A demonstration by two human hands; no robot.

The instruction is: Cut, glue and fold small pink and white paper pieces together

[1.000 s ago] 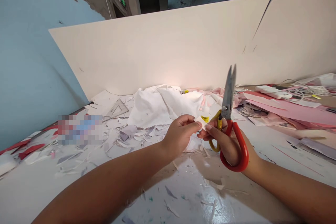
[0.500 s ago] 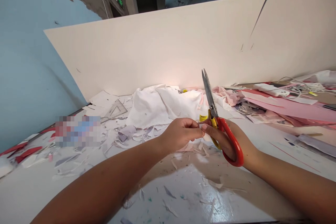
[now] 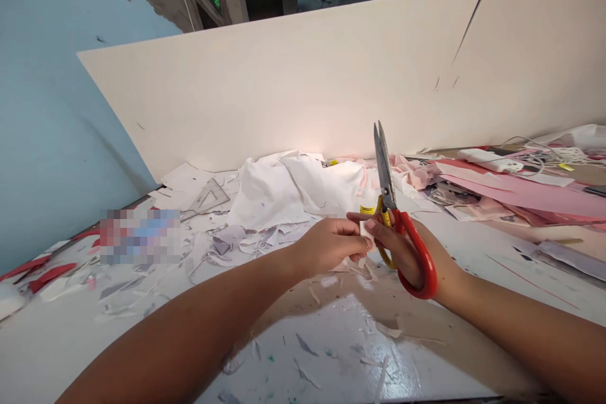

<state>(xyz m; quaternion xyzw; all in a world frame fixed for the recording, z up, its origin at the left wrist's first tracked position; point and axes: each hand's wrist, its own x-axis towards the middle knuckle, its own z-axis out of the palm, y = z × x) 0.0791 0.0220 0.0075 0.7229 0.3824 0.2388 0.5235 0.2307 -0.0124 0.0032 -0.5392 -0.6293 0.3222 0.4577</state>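
My left hand (image 3: 329, 246) pinches a small piece of white paper (image 3: 365, 232) between thumb and fingers. My right hand (image 3: 402, 246) grips a pair of scissors (image 3: 386, 167), with its steel blades pointing up and nearly closed. Their large red handle (image 3: 419, 262) curves below the hand, and a smaller yellow handle (image 3: 386, 259) sits behind the fingers. The two hands nearly touch around the paper, which they partly hide. Behind them stands a small glue bottle with a yellow label (image 3: 367, 209), mostly hidden.
Paper scraps litter the white table (image 3: 331, 353). Crumpled white cloth (image 3: 279, 192) and a clear set square (image 3: 208, 199) lie beyond the hands. Pink sheets (image 3: 521, 192), a white charger (image 3: 487, 160) and cables lie at right. A pale board (image 3: 284, 88) stands behind.
The scissors have swung from leaning right to leaning slightly left, then back nearer upright. The hands have stayed close together, and the white paper shows a little differently between them.
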